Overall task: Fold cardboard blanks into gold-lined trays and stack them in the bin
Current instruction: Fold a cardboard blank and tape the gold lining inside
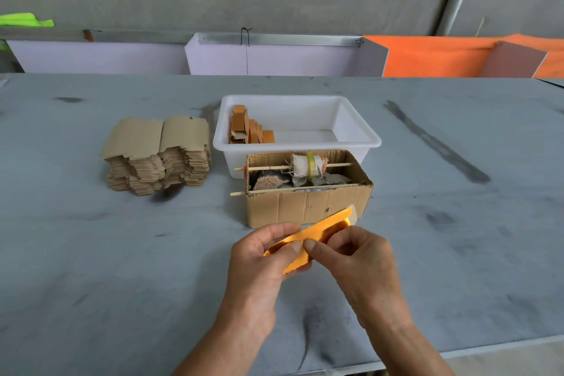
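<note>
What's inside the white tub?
Inside the white tub, a few folded trays lean at its left end. The rest of the floor that shows is bare. The near wall and the cardboard box in front hide the tub's nearest part.

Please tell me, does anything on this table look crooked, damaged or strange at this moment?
Two things stand out. The folded trays lean untidily in the left corner of the white bin, not in a straight stack. The stack of blanks is uneven, its layers shifted. Both hands, left hand and right hand, pinch the gold blank normally.
</note>
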`<state>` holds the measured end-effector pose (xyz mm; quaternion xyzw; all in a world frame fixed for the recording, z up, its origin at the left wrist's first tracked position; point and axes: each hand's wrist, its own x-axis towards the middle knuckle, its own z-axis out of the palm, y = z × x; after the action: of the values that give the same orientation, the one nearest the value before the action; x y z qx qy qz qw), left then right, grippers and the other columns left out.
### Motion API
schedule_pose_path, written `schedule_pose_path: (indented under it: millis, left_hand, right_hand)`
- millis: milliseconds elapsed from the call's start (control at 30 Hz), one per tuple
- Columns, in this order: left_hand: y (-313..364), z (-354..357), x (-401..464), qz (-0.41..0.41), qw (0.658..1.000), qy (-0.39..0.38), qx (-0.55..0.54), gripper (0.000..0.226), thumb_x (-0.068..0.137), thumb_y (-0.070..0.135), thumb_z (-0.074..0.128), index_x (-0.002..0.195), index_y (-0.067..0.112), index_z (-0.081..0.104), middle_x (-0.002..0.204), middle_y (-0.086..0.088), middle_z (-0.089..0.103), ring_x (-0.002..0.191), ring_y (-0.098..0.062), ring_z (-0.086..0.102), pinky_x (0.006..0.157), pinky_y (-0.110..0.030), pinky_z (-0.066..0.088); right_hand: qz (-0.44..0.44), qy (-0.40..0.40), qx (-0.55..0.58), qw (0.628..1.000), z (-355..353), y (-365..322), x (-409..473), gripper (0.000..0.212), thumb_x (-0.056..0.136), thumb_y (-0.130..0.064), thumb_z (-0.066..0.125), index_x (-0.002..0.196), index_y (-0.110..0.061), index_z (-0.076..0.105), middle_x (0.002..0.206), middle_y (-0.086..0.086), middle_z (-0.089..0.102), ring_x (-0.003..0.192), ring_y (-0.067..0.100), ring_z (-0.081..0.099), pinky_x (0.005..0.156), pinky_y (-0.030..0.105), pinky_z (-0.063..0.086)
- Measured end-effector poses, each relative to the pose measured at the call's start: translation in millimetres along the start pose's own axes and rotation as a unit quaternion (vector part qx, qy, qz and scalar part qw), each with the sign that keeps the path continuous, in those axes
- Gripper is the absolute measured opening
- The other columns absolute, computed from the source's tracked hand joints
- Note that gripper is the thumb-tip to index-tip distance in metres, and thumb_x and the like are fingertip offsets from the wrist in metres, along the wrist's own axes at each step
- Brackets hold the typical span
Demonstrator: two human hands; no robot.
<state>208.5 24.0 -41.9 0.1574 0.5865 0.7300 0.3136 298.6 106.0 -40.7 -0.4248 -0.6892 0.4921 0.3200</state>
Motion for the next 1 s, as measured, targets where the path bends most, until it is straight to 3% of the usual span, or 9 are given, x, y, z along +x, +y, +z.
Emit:
schedule_pose_path:
  millis: [100, 167, 300, 433, 567, 700, 900, 1000]
  left_hand:
    - [1, 1, 2, -0.008, 1.000, 0.005, -0.015, 0.022, 0.081, -0.008, 0.061, 0.095, 0.007, 0.069, 0.090, -0.011, 0.072, 0.077, -0.023, 0.071, 0.059, -0.027, 0.056]
    - [2, 1, 3, -0.015, 0.999, 0.016, -0.025, 0.020, 0.081, -0.007, 0.061, 0.092, 0.008, 0.070, 0.087, -0.010, 0.072, 0.073, -0.021, 0.071, 0.057, -0.027, 0.056]
    - [1, 5, 7, -0.030, 0.999, 0.028, -0.032, 0.013, 0.076, 0.001, 0.071, 0.088, 0.007, 0.069, 0.088, -0.013, 0.071, 0.072, -0.022, 0.070, 0.056, -0.028, 0.055]
    - [-2, 5, 11, -0.046, 0.998, 0.048, -0.022, 0.017, 0.073, -0.002, 0.073, 0.084, 0.009, 0.067, 0.078, -0.009, 0.072, 0.072, -0.024, 0.069, 0.055, -0.028, 0.055]
    - [-2, 4, 14, -0.063, 0.996, 0.057, -0.017, 0.018, 0.071, -0.001, 0.074, 0.084, 0.010, 0.067, 0.075, -0.009, 0.072, 0.068, -0.024, 0.068, 0.054, -0.029, 0.055]
    - [-2, 1, 15, -0.087, 0.995, 0.054, -0.022, 0.009, 0.073, 0.008, 0.076, 0.079, 0.011, 0.070, 0.075, -0.009, 0.072, 0.064, -0.021, 0.068, 0.052, -0.029, 0.055]
    - [-2, -2, 17, -0.091, 0.995, 0.043, -0.013, 0.010, 0.075, 0.007, 0.073, 0.083, 0.011, 0.070, 0.072, -0.009, 0.073, 0.059, -0.018, 0.067, 0.052, -0.027, 0.054]
    - [-4, -4, 15, -0.102, 0.994, 0.023, -0.034, 0.015, 0.074, 0.007, 0.073, 0.089, 0.006, 0.069, 0.080, -0.013, 0.073, 0.064, -0.020, 0.069, 0.053, -0.028, 0.056]
  right_hand:
    - [0.015, 0.078, 0.005, 0.997, 5, 3, -6, 0.044, 0.057, -0.035, 0.086, 0.078, -0.026, 0.048, 0.074, -0.007, 0.054, 0.066, 0.009, 0.053, 0.055, 0.023, 0.038]
    - [0.049, 0.085, 0.086, 0.991, 9, 3, -8, 0.053, 0.057, -0.028, 0.088, 0.090, -0.028, 0.046, 0.080, -0.004, 0.060, 0.073, 0.012, 0.059, 0.060, 0.024, 0.041]
    - [0.087, 0.051, 0.222, 0.970, 13, 2, -9, 0.058, 0.063, -0.009, 0.084, 0.110, -0.014, 0.049, 0.054, -0.008, 0.062, 0.054, 0.003, 0.058, 0.054, 0.014, 0.043]
    - [0.101, 0.020, 0.267, 0.958, 14, 2, -8, 0.040, 0.068, -0.001, 0.079, 0.102, -0.005, 0.057, 0.045, -0.008, 0.052, 0.041, 0.001, 0.048, 0.045, 0.010, 0.041]
    - [0.101, -0.018, 0.270, 0.957, 13, 1, -9, 0.010, 0.075, -0.002, 0.073, 0.078, -0.007, 0.065, 0.050, -0.006, 0.059, 0.045, 0.001, 0.052, 0.053, 0.019, 0.043]
    - [0.098, -0.024, 0.262, 0.960, 14, 2, -7, 0.011, 0.076, -0.003, 0.072, 0.072, -0.010, 0.065, 0.052, -0.007, 0.061, 0.048, 0.001, 0.053, 0.054, 0.020, 0.041]
    - [0.124, -0.054, 0.270, 0.953, 11, 5, -5, 0.008, 0.074, -0.005, 0.074, 0.073, -0.006, 0.066, 0.058, 0.001, 0.059, 0.050, 0.005, 0.052, 0.057, 0.024, 0.042]
    - [0.133, -0.041, 0.288, 0.947, 11, 6, -4, 0.010, 0.077, -0.002, 0.070, 0.070, -0.005, 0.063, 0.054, 0.001, 0.058, 0.048, 0.005, 0.052, 0.054, 0.024, 0.043]
